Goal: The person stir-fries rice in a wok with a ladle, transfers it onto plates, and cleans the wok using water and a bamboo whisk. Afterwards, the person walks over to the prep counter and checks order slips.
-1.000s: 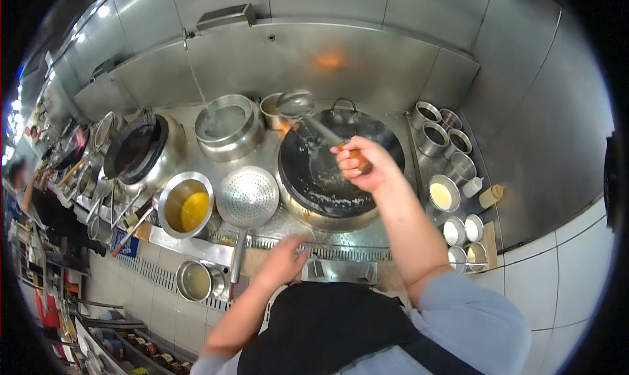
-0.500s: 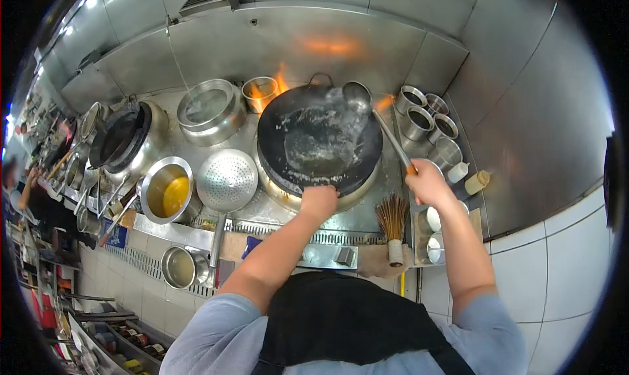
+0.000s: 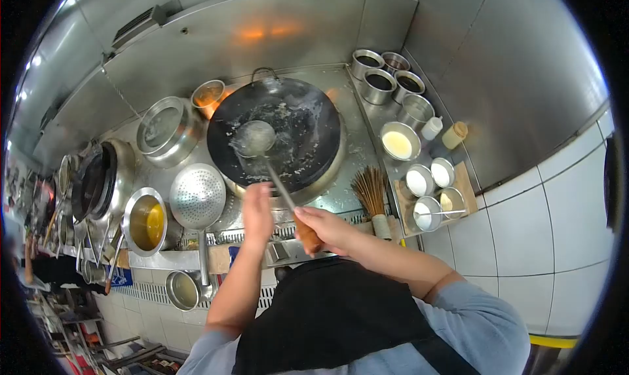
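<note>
My right hand (image 3: 321, 231) is closed around the wooden handle of a ladle (image 3: 280, 182). The ladle's bowl is down inside the black wok (image 3: 308, 123), toward its left side, and looks filled with cloudy liquid. White scraps and wet streaks cling to the wok's inner wall. My left hand (image 3: 259, 212) is raised just in front of the wok's near rim, its fingers stretched upward and slightly blurred. I see nothing in it.
A perforated strainer (image 3: 198, 195) and a pot with yellow liquid (image 3: 145, 221) are left of the wok. A bamboo brush (image 3: 372, 191) lies to its right, near seasoning bowls (image 3: 419, 178) and several steel cups (image 3: 379, 87). Flame glows by a small steel pot (image 3: 208, 94).
The ladle has swung from the wok's far right rim down into its left side. My left hand has come off the wok's near rim. The view has turned toward the right.
</note>
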The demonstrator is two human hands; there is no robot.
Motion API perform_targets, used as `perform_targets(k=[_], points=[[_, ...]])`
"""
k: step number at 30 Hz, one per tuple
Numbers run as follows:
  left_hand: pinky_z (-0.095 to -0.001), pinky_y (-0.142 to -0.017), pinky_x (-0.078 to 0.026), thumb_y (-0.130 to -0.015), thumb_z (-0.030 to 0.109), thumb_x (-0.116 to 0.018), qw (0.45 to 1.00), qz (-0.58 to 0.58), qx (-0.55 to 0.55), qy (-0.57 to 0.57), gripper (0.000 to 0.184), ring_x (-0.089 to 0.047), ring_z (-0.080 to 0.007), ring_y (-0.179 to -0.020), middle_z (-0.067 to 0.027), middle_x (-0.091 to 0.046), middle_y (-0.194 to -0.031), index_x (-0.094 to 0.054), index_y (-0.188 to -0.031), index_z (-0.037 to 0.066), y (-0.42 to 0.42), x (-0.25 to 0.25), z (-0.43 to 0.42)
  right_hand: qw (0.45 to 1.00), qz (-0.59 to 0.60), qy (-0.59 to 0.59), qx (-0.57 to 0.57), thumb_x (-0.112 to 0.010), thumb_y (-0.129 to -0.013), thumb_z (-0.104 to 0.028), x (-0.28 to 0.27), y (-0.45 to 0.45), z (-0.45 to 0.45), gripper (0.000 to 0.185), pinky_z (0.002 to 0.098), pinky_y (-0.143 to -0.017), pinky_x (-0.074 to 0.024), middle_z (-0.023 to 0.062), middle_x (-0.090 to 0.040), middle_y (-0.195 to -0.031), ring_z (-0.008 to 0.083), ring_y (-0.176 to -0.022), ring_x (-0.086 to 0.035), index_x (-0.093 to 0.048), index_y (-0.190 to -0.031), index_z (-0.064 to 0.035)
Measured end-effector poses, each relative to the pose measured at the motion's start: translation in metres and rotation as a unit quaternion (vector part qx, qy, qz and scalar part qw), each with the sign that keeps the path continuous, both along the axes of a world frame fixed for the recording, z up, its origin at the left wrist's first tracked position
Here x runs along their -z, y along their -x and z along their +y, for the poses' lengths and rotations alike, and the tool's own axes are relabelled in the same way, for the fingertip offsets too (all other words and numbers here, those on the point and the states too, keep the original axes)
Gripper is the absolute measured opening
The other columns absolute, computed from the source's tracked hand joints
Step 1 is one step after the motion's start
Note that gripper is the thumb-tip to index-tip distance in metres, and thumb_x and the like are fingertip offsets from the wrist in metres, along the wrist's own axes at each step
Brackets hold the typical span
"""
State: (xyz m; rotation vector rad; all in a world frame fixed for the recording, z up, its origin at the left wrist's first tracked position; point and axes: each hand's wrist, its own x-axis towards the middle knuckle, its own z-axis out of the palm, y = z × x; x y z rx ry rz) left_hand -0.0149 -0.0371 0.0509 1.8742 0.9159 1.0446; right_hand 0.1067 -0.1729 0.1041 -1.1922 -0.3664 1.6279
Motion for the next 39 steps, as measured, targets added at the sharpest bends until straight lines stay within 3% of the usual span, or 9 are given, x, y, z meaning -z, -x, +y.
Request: perform_targets(k=[8,12,14,19,21,28,35,37,39], points=[[-0.0374,-0.073,-0.054,-0.097,0.046,-0.041,0.800,-0.123,0.078,0.582,0.053,-0.065,-0.0311,-0.084,-0.0194,-0.061,-0.100,-0.045,-0.122,0.000,0.092,-0.017,-0.040,0.589,-0.768,0.192,-0.164,-0.061,-0.083,-0.035,0.103,-0.085,-0.091,0.075,0.0427,-0.085,-0.0487,0.0262,-0.061,-0.096,0.0329,-0.096,-0.063,-0.030,-0.143,-0.0018],[-0.0372,-0.074,-0.054,-0.095,0.045,-0.045,0.826,-0.114,0.081,0.547,0.060,-0.066,-0.0278,-0.084,-0.0185,-0.062,-0.104,-0.038,-0.134,-0.001,0.120,-0.029,-0.017,0.647,-0.680,0.291,-0.186,-0.059,-0.083,-0.024,0.118,-0.111,-0.110,0.075,0.0413,-0.088,-0.0475,0.0272,-0.058,-0.110,0.0319,-0.103,-0.060,-0.025,-0.146,-0.0048],[-0.0361,-0.073,-0.054,-0.095,0.042,-0.047,0.845,-0.108,0.067,0.519,0.057,-0.066,-0.0267,-0.083,-0.0172,-0.062,-0.104,-0.040,-0.133,0.000,0.130,-0.042,-0.006,0.878,-0.403,0.257,-0.007,-0.060,-0.079,-0.018,0.064,-0.121,-0.113,0.080,0.0409,-0.090,-0.0465,0.0300,-0.055,-0.119,0.0306,-0.105,-0.059,-0.020,-0.148,-0.0070],[-0.0333,-0.079,-0.051,-0.093,0.030,-0.056,0.955,0.188,-0.002,0.228,0.046,-0.064,-0.0230,-0.087,-0.0132,-0.063,-0.103,-0.049,-0.127,-0.001,0.120,-0.041,-0.001,0.872,-0.485,0.053,0.036,-0.061,-0.076,-0.018,0.113,-0.116,-0.153,0.087,0.0349,-0.095,-0.0439,0.0242,-0.058,-0.119,0.0305,-0.108,-0.058,-0.016,-0.149,-0.0084],[-0.0356,-0.085,-0.049,-0.085,0.039,-0.064,0.928,0.339,-0.004,0.157,0.069,-0.063,-0.0308,-0.098,-0.0198,-0.061,-0.115,-0.040,-0.136,-0.001,0.081,-0.071,-0.023,0.878,-0.371,0.265,-0.147,-0.057,-0.076,-0.010,0.097,-0.099,-0.142,0.083,0.0328,-0.078,-0.0529,0.0169,-0.056,-0.118,0.0256,-0.098,-0.060,-0.017,-0.149,-0.0065],[-0.0488,-0.084,-0.048,-0.083,0.023,-0.057,0.864,0.493,0.054,0.089,0.055,-0.060,-0.0430,-0.095,-0.0278,-0.061,-0.107,-0.045,-0.132,0.003,0.096,-0.094,-0.017,0.951,-0.307,0.004,-0.024,-0.065,-0.081,-0.021,-0.026,-0.155,-0.093,0.077,0.0313,-0.062,-0.0535,0.0126,-0.054,-0.127,0.0233,-0.081,-0.062,-0.026,-0.147,-0.0098],[-0.0495,-0.077,-0.049,-0.088,0.016,-0.046,0.867,0.497,0.032,-0.020,0.027,-0.063,-0.0392,-0.087,-0.0241,-0.065,-0.089,-0.056,-0.107,0.000,0.102,-0.097,0.007,0.738,-0.585,-0.045,-0.332,-0.056,-0.079,-0.023,-0.007,-0.079,0.133,0.045,0.0407,-0.074,-0.0525,0.0185,-0.066,-0.105,0.0310,-0.089,-0.066,-0.056,-0.123,-0.0130],[-0.0488,-0.074,-0.050,-0.088,0.018,-0.047,0.862,0.504,0.011,-0.050,0.028,-0.064,-0.0391,-0.084,-0.0228,-0.066,-0.087,-0.057,-0.108,0.001,0.107,-0.104,0.008,0.473,-0.790,0.004,-0.390,-0.052,-0.078,-0.017,-0.009,-0.081,0.191,0.038,0.0400,-0.075,-0.0529,0.0147,-0.067,-0.106,0.0293,-0.093,-0.066,-0.064,-0.114,-0.0142],[-0.0480,-0.072,-0.051,-0.089,0.016,-0.046,0.866,0.498,0.023,-0.045,0.029,-0.065,-0.0379,-0.082,-0.0234,-0.066,-0.087,-0.057,-0.111,0.000,0.113,-0.107,0.001,0.454,-0.797,-0.018,-0.397,-0.051,-0.079,-0.015,-0.064,-0.070,0.182,0.033,0.0393,-0.079,-0.0523,0.0123,-0.067,-0.108,0.0289,-0.096,-0.065,-0.069,-0.107,-0.0149]])
